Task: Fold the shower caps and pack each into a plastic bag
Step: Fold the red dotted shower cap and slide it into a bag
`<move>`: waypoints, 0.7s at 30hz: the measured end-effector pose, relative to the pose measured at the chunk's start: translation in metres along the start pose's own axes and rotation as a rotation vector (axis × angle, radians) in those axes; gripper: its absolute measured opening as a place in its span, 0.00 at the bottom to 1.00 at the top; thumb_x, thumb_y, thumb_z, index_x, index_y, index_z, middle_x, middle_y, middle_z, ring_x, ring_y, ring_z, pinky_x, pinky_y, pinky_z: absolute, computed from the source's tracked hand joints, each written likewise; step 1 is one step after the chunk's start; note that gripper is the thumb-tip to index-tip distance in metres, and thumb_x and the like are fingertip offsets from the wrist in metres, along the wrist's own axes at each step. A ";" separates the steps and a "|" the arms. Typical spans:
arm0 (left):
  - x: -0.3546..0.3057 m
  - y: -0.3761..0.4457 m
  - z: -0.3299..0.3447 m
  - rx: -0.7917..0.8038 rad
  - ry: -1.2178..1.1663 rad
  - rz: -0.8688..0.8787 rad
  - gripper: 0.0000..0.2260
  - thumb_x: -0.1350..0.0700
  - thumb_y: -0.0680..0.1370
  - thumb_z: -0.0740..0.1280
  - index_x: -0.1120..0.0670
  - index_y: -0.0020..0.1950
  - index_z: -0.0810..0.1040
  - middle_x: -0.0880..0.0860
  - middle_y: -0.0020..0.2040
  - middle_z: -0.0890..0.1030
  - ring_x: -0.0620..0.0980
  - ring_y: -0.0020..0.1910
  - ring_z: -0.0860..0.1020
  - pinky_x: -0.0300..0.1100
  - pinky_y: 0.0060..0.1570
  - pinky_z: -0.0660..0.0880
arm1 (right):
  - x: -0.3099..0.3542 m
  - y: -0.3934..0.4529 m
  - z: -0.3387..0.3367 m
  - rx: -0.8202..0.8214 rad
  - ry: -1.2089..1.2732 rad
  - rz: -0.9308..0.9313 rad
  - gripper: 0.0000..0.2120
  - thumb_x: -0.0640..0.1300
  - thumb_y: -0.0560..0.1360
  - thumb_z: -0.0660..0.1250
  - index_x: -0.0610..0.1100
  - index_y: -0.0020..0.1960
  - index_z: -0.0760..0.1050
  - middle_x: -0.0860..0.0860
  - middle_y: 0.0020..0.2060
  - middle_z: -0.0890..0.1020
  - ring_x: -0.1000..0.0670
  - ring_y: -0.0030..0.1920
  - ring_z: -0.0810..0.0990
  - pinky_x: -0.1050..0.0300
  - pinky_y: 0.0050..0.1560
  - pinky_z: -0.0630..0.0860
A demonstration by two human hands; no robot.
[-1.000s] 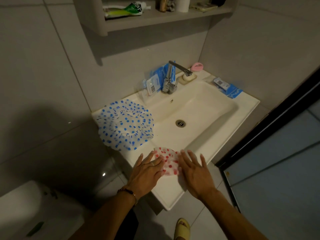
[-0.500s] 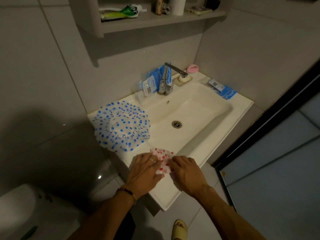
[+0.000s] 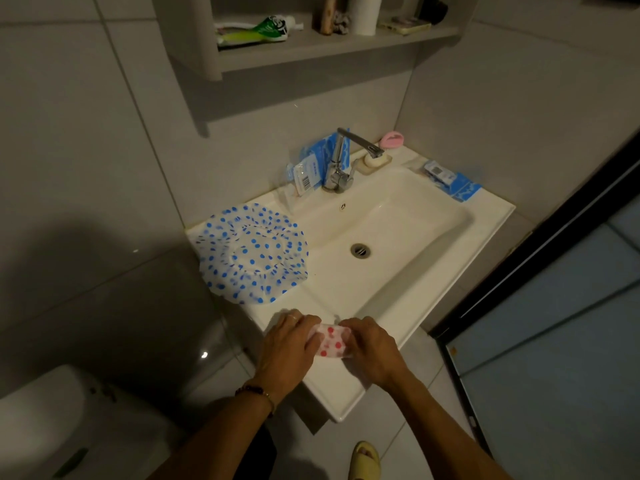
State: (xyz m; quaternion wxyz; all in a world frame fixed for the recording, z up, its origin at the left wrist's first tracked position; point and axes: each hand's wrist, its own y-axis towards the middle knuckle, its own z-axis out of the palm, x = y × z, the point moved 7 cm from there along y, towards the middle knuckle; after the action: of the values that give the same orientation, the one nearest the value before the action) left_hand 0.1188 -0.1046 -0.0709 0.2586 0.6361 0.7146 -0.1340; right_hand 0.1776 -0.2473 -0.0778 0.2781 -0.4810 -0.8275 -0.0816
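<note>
A red-dotted shower cap point(image 3: 331, 342), folded into a small wad, lies on the near rim of the white sink point(image 3: 349, 386). My left hand point(image 3: 289, 344) grips its left side with curled fingers. My right hand point(image 3: 369, 344) holds its right side the same way. A blue-dotted shower cap point(image 3: 251, 252) lies spread flat on the sink's left rim. Blue plastic bags point(image 3: 311, 169) lean against the wall behind the tap, and another blue bag point(image 3: 450, 181) lies on the far right rim.
The tap point(image 3: 341, 168) stands at the back of the basin, with a soap dish point(image 3: 375, 161) beside it. A shelf point(image 3: 332, 43) above holds toiletries. A toilet point(image 3: 59, 427) sits at the lower left, a dark door frame point(image 3: 540, 244) on the right.
My flat, spread hands have curled in and squeezed the red-dotted cap into a smaller wad. The camera has shifted slightly.
</note>
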 end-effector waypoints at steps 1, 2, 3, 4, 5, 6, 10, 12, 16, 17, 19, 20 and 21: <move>-0.002 0.001 0.000 -0.016 0.061 0.033 0.12 0.53 0.76 0.66 0.51 0.59 0.77 0.53 0.59 0.76 0.50 0.58 0.72 0.44 0.56 0.73 | 0.001 0.001 0.001 -0.006 -0.029 -0.004 0.15 0.50 0.76 0.64 0.51 0.63 0.73 0.50 0.49 0.74 0.50 0.45 0.77 0.59 0.48 0.75; -0.003 0.001 0.004 0.022 0.129 0.069 0.14 0.55 0.75 0.68 0.52 0.61 0.77 0.53 0.62 0.75 0.51 0.62 0.71 0.46 0.59 0.71 | 0.000 0.002 0.003 -0.005 -0.046 0.001 0.16 0.50 0.77 0.63 0.52 0.65 0.73 0.50 0.49 0.73 0.50 0.45 0.76 0.60 0.48 0.74; -0.005 0.002 0.010 0.080 0.198 0.115 0.17 0.57 0.75 0.68 0.52 0.64 0.76 0.52 0.66 0.74 0.52 0.65 0.69 0.47 0.63 0.68 | -0.002 0.004 0.004 -0.011 -0.058 0.011 0.16 0.50 0.78 0.62 0.52 0.65 0.73 0.50 0.49 0.72 0.50 0.45 0.76 0.60 0.48 0.75; -0.006 0.002 0.016 0.134 0.258 0.153 0.20 0.58 0.74 0.68 0.53 0.66 0.73 0.52 0.68 0.73 0.53 0.68 0.67 0.47 0.66 0.65 | -0.003 0.006 0.003 -0.017 -0.073 0.024 0.15 0.50 0.78 0.61 0.51 0.64 0.74 0.50 0.50 0.72 0.50 0.45 0.76 0.59 0.48 0.76; -0.005 0.003 0.019 0.165 0.306 0.176 0.22 0.58 0.74 0.69 0.53 0.68 0.72 0.51 0.68 0.73 0.53 0.70 0.66 0.48 0.67 0.63 | -0.002 0.006 0.001 -0.036 -0.110 0.022 0.14 0.50 0.79 0.61 0.51 0.63 0.75 0.49 0.50 0.73 0.49 0.45 0.77 0.57 0.47 0.76; -0.002 0.003 0.019 0.182 0.348 0.184 0.23 0.57 0.73 0.70 0.53 0.68 0.72 0.51 0.68 0.74 0.53 0.70 0.66 0.49 0.68 0.62 | 0.001 0.007 0.001 -0.062 -0.191 -0.008 0.13 0.50 0.78 0.62 0.50 0.60 0.77 0.48 0.49 0.74 0.48 0.44 0.77 0.56 0.45 0.76; 0.013 0.000 0.023 0.197 0.384 0.207 0.19 0.52 0.76 0.67 0.51 0.66 0.74 0.50 0.66 0.75 0.54 0.70 0.66 0.56 0.68 0.62 | 0.028 0.008 0.014 -0.095 -0.458 -0.180 0.19 0.55 0.75 0.58 0.50 0.62 0.75 0.47 0.58 0.80 0.43 0.56 0.79 0.43 0.53 0.77; 0.016 -0.001 0.021 0.173 0.365 0.217 0.18 0.47 0.80 0.55 0.50 0.67 0.73 0.48 0.66 0.75 0.53 0.70 0.66 0.59 0.67 0.64 | 0.033 0.006 0.032 0.001 -0.466 -0.195 0.25 0.56 0.79 0.48 0.51 0.73 0.63 0.51 0.73 0.65 0.45 0.72 0.64 0.35 0.68 0.59; 0.019 -0.002 0.022 0.183 0.374 0.219 0.22 0.46 0.80 0.48 0.51 0.66 0.74 0.48 0.65 0.76 0.53 0.69 0.68 0.61 0.64 0.67 | 0.008 0.005 0.035 0.098 -0.496 -0.207 0.26 0.58 0.81 0.38 0.55 0.76 0.37 0.58 0.73 0.37 0.49 0.74 0.33 0.42 0.71 0.29; 0.019 -0.002 0.023 0.198 0.373 0.210 0.22 0.47 0.79 0.50 0.51 0.66 0.74 0.48 0.65 0.76 0.54 0.70 0.68 0.62 0.64 0.66 | 0.001 0.003 0.030 0.098 -0.502 -0.196 0.25 0.58 0.81 0.38 0.55 0.76 0.36 0.58 0.73 0.36 0.48 0.74 0.32 0.43 0.71 0.28; 0.019 -0.003 0.024 0.212 0.389 0.190 0.22 0.47 0.77 0.51 0.51 0.67 0.74 0.48 0.66 0.75 0.55 0.70 0.67 0.62 0.65 0.65 | -0.011 -0.003 0.024 0.124 -0.512 -0.165 0.25 0.58 0.81 0.37 0.55 0.75 0.34 0.58 0.72 0.35 0.47 0.75 0.33 0.44 0.70 0.27; 0.020 -0.004 0.023 0.213 0.396 0.181 0.22 0.47 0.77 0.51 0.51 0.67 0.74 0.48 0.66 0.75 0.55 0.70 0.67 0.62 0.66 0.64 | -0.013 -0.006 0.022 0.135 -0.524 -0.164 0.25 0.58 0.81 0.37 0.55 0.75 0.34 0.58 0.72 0.35 0.47 0.75 0.34 0.45 0.69 0.27; 0.019 -0.004 0.023 0.217 0.399 0.170 0.23 0.47 0.77 0.51 0.51 0.67 0.74 0.48 0.66 0.75 0.55 0.70 0.68 0.62 0.66 0.64 | -0.015 -0.010 0.018 0.137 -0.540 -0.169 0.25 0.59 0.80 0.36 0.55 0.74 0.34 0.58 0.72 0.35 0.47 0.75 0.35 0.45 0.69 0.27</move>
State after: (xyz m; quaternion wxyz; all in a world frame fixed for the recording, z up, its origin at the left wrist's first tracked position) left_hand 0.1181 -0.1010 -0.1010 0.0528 0.7318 0.6769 -0.0595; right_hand 0.1680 -0.2570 -0.0996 0.0720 -0.3948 -0.9122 0.0826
